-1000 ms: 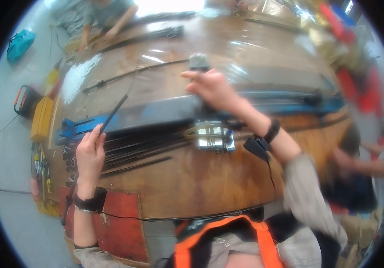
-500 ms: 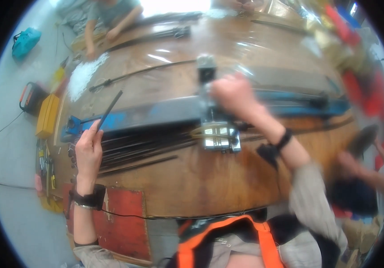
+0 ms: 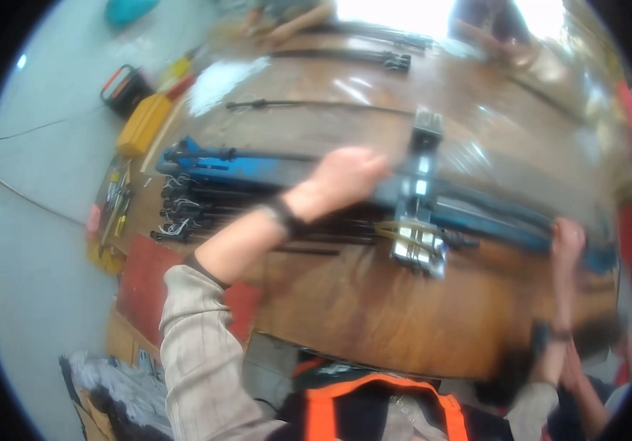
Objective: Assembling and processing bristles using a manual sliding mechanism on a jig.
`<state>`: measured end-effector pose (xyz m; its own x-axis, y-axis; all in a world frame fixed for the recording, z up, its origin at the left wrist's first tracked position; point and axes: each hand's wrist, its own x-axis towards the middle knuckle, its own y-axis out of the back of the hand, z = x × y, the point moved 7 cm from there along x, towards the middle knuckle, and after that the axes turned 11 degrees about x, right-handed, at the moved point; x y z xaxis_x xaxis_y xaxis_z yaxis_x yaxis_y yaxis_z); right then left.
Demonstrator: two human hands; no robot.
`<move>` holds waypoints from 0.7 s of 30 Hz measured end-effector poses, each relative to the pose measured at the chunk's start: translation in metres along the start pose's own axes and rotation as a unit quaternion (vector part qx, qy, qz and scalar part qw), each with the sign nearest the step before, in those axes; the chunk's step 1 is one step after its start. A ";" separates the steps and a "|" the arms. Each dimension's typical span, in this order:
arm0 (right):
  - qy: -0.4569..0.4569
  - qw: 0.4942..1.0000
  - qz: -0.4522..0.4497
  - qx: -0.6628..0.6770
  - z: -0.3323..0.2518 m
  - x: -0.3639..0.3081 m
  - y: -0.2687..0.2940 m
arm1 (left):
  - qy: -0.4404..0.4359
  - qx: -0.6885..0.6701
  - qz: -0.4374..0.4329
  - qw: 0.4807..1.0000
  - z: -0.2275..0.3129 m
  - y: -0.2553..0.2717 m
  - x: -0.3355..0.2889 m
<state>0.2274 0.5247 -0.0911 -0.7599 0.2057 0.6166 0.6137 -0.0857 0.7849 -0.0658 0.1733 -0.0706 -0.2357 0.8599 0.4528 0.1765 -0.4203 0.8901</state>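
My left hand point(image 3: 349, 178) is closed above the middle of a long blue rail point(image 3: 257, 170), just left of a metal clamping device point(image 3: 420, 246). A thin dark rod point(image 3: 275, 156) with a collar near its left end runs along the rail into the fingers. My right hand point(image 3: 567, 237) is blurred at the rail's right end, its fingers curled; what they hold, if anything, is hidden. Yellowish tubing point(image 3: 397, 231) loops over the device. Several dark rods point(image 3: 191, 209) with white ties lie bundled in front of the rail's left part.
Another dark rod point(image 3: 316, 105) lies behind the rail, near a white pile point(image 3: 224, 82). A yellow box point(image 3: 143, 123) and hand tools point(image 3: 116, 198) are at the left edge. A red panel point(image 3: 147, 283) lies near left. Other people's hands point(image 3: 290, 31) show across the table.
My left hand has moved from the rail's left end, where it held a short dark stick, to its middle. My right hand went from above the device to the right end. The view shifted.
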 end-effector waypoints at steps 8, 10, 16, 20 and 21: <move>-0.057 0.998 -0.027 0.030 -0.004 -0.001 0.000 | 0.039 -0.055 -0.037 0.997 0.002 -0.010 0.007; -0.061 0.997 -0.035 0.031 -0.005 0.001 -0.001 | 0.043 -0.081 -0.033 0.995 0.005 -0.009 0.011; -0.078 0.995 -0.067 0.005 -0.004 0.003 -0.004 | 0.051 -0.106 -0.053 0.992 -0.001 -0.019 0.006; -0.136 0.983 -0.120 -0.007 0.005 -0.008 -0.001 | 0.038 -0.110 -0.070 0.991 0.002 -0.024 0.007; -0.091 0.992 -0.085 0.002 0.000 -0.012 -0.002 | 0.024 -0.109 -0.050 0.993 0.003 -0.023 0.008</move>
<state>0.2351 0.5228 -0.1001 -0.8014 0.3888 0.4544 0.4819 -0.0302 0.8757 -0.0686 0.1904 -0.0873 -0.2869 0.8880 0.3593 -0.0591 -0.3908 0.9186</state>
